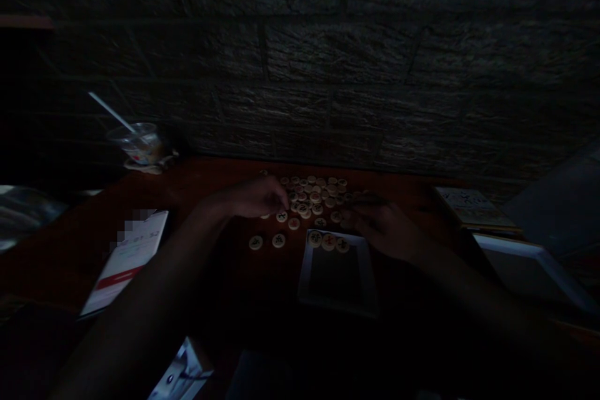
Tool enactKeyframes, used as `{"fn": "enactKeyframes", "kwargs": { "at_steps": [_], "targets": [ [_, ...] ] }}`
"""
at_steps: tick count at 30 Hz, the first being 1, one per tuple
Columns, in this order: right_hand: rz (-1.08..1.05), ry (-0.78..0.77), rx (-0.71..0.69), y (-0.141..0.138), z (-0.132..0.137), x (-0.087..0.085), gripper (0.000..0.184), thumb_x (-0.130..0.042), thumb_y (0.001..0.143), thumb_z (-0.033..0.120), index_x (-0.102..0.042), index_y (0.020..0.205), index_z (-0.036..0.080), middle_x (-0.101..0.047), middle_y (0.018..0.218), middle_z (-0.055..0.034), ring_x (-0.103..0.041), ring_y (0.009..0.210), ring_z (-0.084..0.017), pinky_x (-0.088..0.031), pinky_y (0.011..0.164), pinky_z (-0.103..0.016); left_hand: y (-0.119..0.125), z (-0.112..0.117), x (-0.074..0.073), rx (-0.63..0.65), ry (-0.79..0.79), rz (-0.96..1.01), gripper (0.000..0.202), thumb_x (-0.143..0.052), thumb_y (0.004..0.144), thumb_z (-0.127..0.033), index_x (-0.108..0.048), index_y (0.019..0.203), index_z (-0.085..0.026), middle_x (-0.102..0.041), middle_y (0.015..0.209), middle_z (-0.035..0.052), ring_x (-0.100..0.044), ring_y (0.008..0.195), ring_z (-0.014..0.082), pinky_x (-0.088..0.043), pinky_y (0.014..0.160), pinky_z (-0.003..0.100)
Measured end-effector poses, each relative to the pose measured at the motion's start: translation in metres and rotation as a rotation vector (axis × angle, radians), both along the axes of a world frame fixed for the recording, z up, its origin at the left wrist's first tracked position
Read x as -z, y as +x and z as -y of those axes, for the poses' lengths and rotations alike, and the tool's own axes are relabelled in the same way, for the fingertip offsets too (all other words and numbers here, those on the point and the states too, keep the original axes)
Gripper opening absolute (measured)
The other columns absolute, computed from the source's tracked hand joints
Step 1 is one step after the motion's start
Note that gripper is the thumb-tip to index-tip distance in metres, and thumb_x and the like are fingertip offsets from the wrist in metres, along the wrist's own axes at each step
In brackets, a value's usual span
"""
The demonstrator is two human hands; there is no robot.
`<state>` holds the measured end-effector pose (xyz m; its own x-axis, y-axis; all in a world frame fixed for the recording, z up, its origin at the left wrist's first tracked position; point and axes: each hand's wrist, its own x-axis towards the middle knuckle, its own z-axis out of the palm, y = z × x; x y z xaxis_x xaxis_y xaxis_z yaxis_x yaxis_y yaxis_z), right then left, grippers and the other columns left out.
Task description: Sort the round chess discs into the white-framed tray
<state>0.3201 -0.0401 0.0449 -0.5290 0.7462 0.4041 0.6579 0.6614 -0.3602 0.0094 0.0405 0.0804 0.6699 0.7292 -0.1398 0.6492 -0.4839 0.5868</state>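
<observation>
Fingers [281,192] of the left hand [255,197] curled inward and nearly drawn together, beyond the far left corner of the open box [307,269], at the left edge of a heap of round pieces [315,195]. Hard to tell in such dim light of any piece in that grip. Fingers of the right hand [387,225] bent and directed toward the heap, just off the far right corner of the open box; too dark to tell how far apart, or with what hold. Beyond the open box, the heap itself: pale discs with dark or red characters, many overlapping, a few loose on the near side. At the far end of the open box, three pieces [329,242] in a row, close together. Left of the open box, two pieces [278,240] lying apart on the counter [215,170]. Well left of the open box, a phone [124,265] with lit screen; farther off on that side, a clear cup [145,149] with a pale straw [110,110]. Well right of the open box, a second tray [527,275], with a flat patterned box [469,201] just past it. Beyond the open box and the heap, a rough block wall [300,56].
</observation>
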Motion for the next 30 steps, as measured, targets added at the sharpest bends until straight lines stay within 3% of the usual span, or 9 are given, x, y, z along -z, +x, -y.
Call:
{"fn": "enactKeyframes", "kwargs": {
  "at_steps": [6,8,13,16,21,25,30],
  "targets": [
    [0.000,0.015,0.036,-0.009,-0.009,0.006,0.031,-0.048,0.105,0.027,-0.077,0.102,0.019,-0.078,0.107,-0.0108,-0.070,0.107,-0.028,-0.054,0.094,-0.044,0.011,0.004,-0.002,-0.180,0.120,0.082,0.018,-0.062,0.086,-0.023,-0.077,0.093,-0.017,-0.074,0.074,0.0010,-0.061,0.053,0.0116,-0.041,0.052,0.022],
    [0.009,0.019,0.062,-0.013,-0.012,0.008,0.030,-0.049,0.103,0.025,-0.077,0.105,0.019,-0.077,0.110,-0.0116,-0.070,0.110,-0.029,-0.054,0.096,-0.045,0.012,0.004,-0.002,-0.152,0.116,0.107,0.017,-0.062,0.085,-0.022,-0.076,0.093,-0.017,-0.073,0.075,0.0011,-0.061,0.054,0.0113,-0.041,0.053,0.022],
    [-0.008,0.028,0.090,-0.011,-0.015,0.011,0.028,-0.050,0.101,0.022,-0.078,0.103,0.020,-0.077,0.112,-0.0108,-0.071,0.108,-0.027,-0.055,0.095,-0.042,0.005,0.000,0.005,0.044,0.082,0.009,0.022,-0.076,0.075,-0.025,-0.078,0.095,-0.017,-0.075,0.089,0.0037,-0.066,0.081,0.0168,-0.046,0.068,0.024],
    [-0.029,0.000,0.119,-0.006,-0.014,0.010,0.030,-0.049,0.102,0.026,-0.078,0.103,0.021,-0.077,0.114,-0.0102,-0.073,0.105,-0.026,-0.056,0.091,-0.041,0.001,-0.002,0.010,0.039,0.077,-0.051,0.025,-0.076,0.074,-0.024,-0.078,0.098,-0.017,-0.073,0.092,0.0034,-0.065,0.086,0.0176,-0.045,0.072,0.025],
    [-0.032,-0.010,0.130,-0.003,-0.010,0.007,0.030,-0.050,0.102,0.028,-0.078,0.107,0.019,-0.077,0.112,-0.0110,-0.073,0.106,-0.027,-0.055,0.093,-0.040,0.001,-0.002,0.011,0.042,0.063,-0.052,0.019,-0.075,0.073,-0.022,-0.073,0.091,-0.017,-0.070,0.083,0.0002,-0.063,0.077,0.0155,-0.043,0.066,0.024],
    [-0.062,0.006,0.142,-0.001,-0.009,0.006,0.028,-0.052,0.100,0.026,-0.078,0.109,0.018,-0.079,0.110,-0.0105,-0.074,0.101,-0.026,-0.056,0.088,-0.038,0.005,0.001,0.005,0.037,-0.026,0.085,0.015,-0.077,0.074,-0.022,-0.073,0.087,-0.016,-0.072,0.078,0.0001,-0.065,0.072,0.0137,-0.046,0.063,0.022],
    [-0.180,-0.035,0.177,-0.002,-0.006,0.008,0.025,-0.056,0.097,0.024,-0.078,0.107,0.020,-0.080,0.104,-0.0078,-0.075,0.092,-0.023,-0.056,0.079,-0.034,0.023,0.013,-0.003,-0.175,-0.100,0.464,0.024,-0.080,0.082,-0.030,-0.079,0.102,-0.016,-0.080,0.089,0.0059,-0.072,0.073,0.0145,-0.055,0.064,0.023]
  ]
}}
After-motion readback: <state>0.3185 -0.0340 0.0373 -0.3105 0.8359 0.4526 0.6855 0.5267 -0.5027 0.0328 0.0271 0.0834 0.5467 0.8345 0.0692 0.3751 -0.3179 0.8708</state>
